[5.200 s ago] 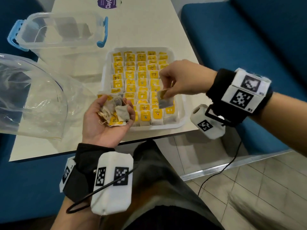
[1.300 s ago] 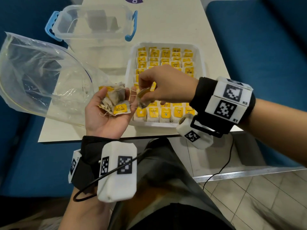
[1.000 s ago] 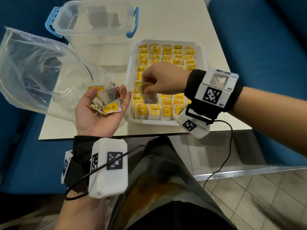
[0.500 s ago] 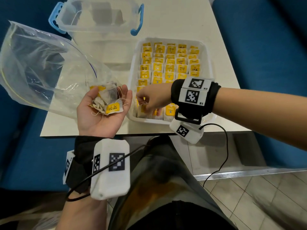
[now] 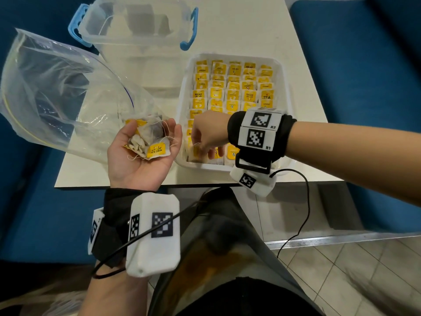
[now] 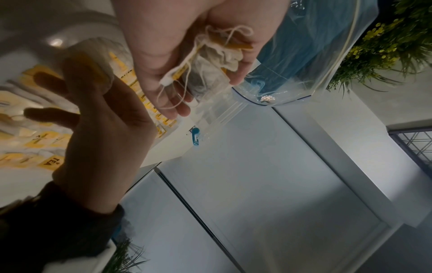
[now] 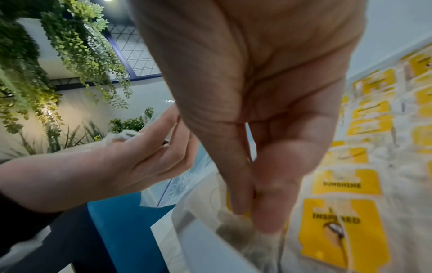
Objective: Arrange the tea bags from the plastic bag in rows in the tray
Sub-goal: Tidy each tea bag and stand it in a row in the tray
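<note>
The right hand reaches down into the near left corner of the tray, its thumb and fingertips drawn together on a tea bag that it seats at the left end of the nearest row. In the right wrist view the fingers look pinched on the paper of that bag, right against the tray's near wall, though the blur leaves it unclear how firmly they hold.

The left hand hangs palm up just beside the tray, over the table edge. Its fingers are loosely cupped around a small heap of tea bags, strings trailing, one yellow tag facing up.

The tray looks nearly full. Yellow-tagged bags stand in tidy rows from the far wall down to the near one, several to a row; the wrist and strap hide part of the middle rows, so I cannot say whether gaps remain there. The nearest row appears to be the one being completed.

What remains, by my reckoning, is the handful in the left palm. The plastic bag lies slack and open on the table to the left and looks emptied, though its folds could hide a stray bag. A clear box with blue handles stands behind.
</note>
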`<state>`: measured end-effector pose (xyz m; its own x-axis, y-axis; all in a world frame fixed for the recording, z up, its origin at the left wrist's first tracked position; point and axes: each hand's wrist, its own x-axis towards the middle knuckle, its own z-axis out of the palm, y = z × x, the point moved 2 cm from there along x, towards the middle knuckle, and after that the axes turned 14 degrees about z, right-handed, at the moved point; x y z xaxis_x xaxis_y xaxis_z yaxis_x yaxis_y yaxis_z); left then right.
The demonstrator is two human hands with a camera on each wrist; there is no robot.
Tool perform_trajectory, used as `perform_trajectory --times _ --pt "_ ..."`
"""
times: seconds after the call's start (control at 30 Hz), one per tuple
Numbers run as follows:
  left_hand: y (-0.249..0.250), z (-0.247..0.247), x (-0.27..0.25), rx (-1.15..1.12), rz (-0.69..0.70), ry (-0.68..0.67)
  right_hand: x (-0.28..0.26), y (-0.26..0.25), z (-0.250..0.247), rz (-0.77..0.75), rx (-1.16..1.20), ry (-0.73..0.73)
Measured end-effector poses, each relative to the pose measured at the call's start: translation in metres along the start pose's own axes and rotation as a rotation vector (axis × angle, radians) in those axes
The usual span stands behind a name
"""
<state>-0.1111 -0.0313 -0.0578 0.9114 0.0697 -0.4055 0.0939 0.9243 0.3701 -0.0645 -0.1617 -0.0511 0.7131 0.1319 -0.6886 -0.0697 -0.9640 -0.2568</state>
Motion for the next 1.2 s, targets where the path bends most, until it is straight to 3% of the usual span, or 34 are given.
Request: perform_trajectory --times 0.37,0.57,0.93,1.07,1.2 --pt "0.003 -0.003 0.001 -0.001 0.009 -0.019 0.004 0.003 -0.002 0.045 -0.008 -0.059" --pt "0.003 -0.003 0.001 -0.021 0.016 -0.010 0.003 -0.001 -0.006 -0.006 -0.115 0.061" --pt "0.003 -0.004 0.002 -0.026 0.008 -0.022 0.006 -0.001 -0.010 0.026 -0.173 0.087" --pt "0.003 -0.004 0.002 -0.024 0.006 -0.021 -0.002 0.000 -0.019 -0.002 -0.092 0.105" --pt "0.002 -0.001 0.001 -0.028 -0.005 -0.038 -0.021 0.002 -0.039 -0.068 0.024 0.222"
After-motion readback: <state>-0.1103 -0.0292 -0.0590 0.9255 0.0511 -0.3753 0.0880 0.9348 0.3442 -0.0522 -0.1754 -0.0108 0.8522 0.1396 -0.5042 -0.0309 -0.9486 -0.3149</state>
